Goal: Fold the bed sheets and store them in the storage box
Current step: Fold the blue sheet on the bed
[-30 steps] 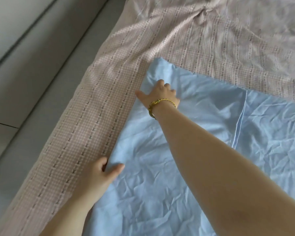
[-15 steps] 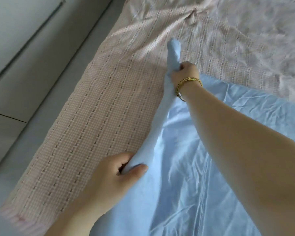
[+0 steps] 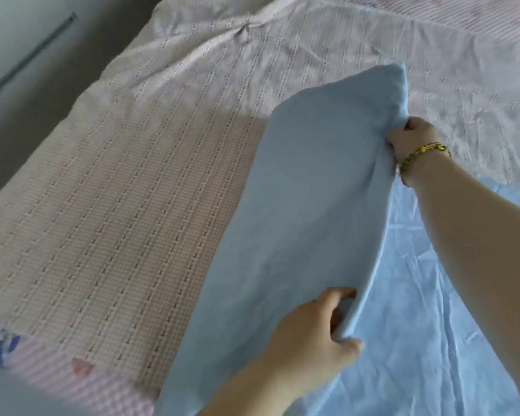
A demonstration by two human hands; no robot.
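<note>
A light blue bed sheet (image 3: 297, 211) lies on the bed, its left edge lifted and carried over to the right. My left hand (image 3: 309, 343) grips the near part of that raised edge, thumb under and fingers over the fold. My right hand (image 3: 412, 142), with a gold bracelet at the wrist, grips the far part of the same edge. The rest of the blue sheet lies crumpled flat at the lower right, under my right arm. No storage box is in view.
A pink checked bedspread (image 3: 117, 235) covers the bed beneath the sheet and reaches to the left edge. The grey floor (image 3: 27, 94) runs along the bed's left side. A blue-patterned patch (image 3: 0, 346) shows at the lower left.
Both hands took hold of the sheet's left edge, lifted it off the bedspread and swept it to the right. More of the pink bedspread is uncovered.
</note>
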